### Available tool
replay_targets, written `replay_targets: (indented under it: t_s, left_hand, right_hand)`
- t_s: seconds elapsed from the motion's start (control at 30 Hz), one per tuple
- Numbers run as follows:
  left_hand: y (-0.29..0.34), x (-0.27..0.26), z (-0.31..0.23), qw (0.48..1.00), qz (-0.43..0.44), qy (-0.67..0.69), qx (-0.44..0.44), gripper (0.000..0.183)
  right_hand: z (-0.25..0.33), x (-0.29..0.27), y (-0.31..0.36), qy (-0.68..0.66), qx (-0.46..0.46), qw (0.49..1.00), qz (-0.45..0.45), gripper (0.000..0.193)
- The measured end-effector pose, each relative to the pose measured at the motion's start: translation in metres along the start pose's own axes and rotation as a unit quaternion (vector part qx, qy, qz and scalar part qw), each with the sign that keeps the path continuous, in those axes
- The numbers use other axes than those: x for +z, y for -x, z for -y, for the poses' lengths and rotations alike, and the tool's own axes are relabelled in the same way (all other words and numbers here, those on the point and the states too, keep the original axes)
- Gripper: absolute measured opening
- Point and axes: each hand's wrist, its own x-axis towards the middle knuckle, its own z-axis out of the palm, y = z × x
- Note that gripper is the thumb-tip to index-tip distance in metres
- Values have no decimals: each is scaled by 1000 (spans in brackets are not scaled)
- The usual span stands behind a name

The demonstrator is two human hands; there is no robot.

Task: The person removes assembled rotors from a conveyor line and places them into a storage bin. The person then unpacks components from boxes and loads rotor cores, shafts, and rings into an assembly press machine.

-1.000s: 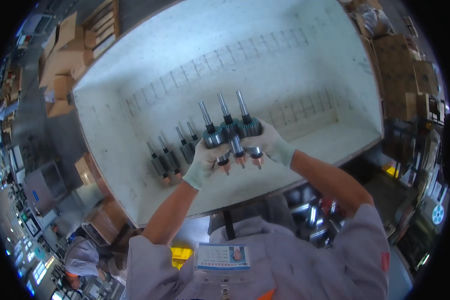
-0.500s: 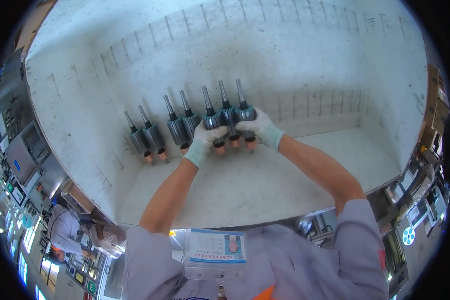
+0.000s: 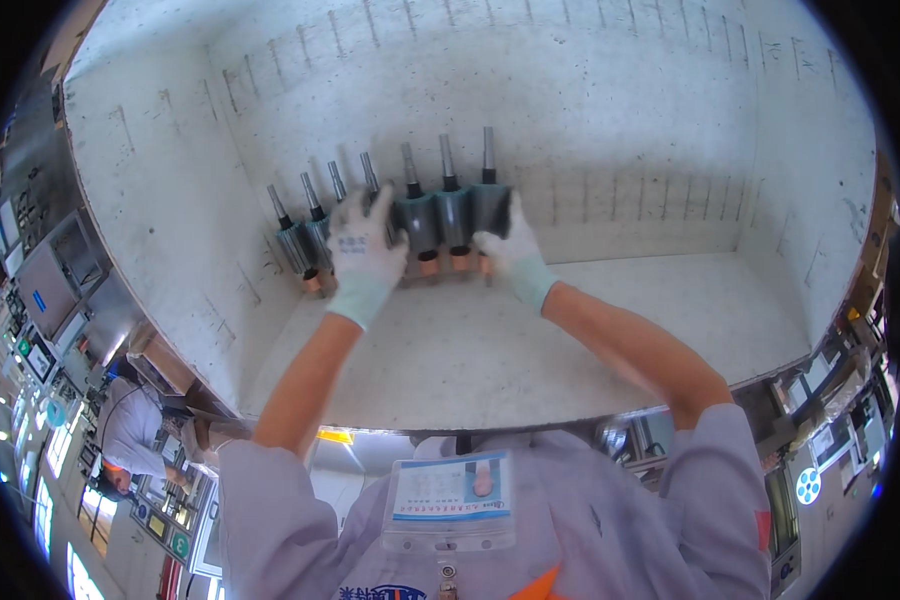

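Several motor armatures stand in a slanted row against the back wall of a white bin [image 3: 530, 345], grey shafts up and copper commutators down. My gloved left hand [image 3: 363, 245] lies over the middle of the row, fingers spread and slightly blurred; it partly hides the armatures [image 3: 317, 225] there. To its right are two uncovered armatures [image 3: 422, 222]. At the right end, my gloved right hand [image 3: 515, 250] has its thumb across the front of the last armature [image 3: 488, 205] and its fingers along the right side. The leftmost armature [image 3: 295, 245] is touched by neither hand.
The bin's left wall [image 3: 160, 200] and right wall [image 3: 810, 180] rise at the sides, with its front edge near my body. A badge [image 3: 450, 500] hangs on my chest. Beyond the bin at lower left, a co-worker [image 3: 130, 430] is beside equipment.
My left hand has let go of an armature in the right-hand group and shifted left over the middle ones. Gaps between the left armatures look smaller. The right hand stays by the last armature.
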Motion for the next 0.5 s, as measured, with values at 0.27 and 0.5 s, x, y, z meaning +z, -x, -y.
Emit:
replay_targets:
  t_s: [0.27,0.5]
  left_hand:
    - [-8,5,58,988,40,-140,56,61]
    - [-15,-11,88,998,-15,-48,21,61]
  right_hand:
    - [-8,21,29,281,-144,944,94,70]
    - [31,23,-1,323,-125,937,51,64]
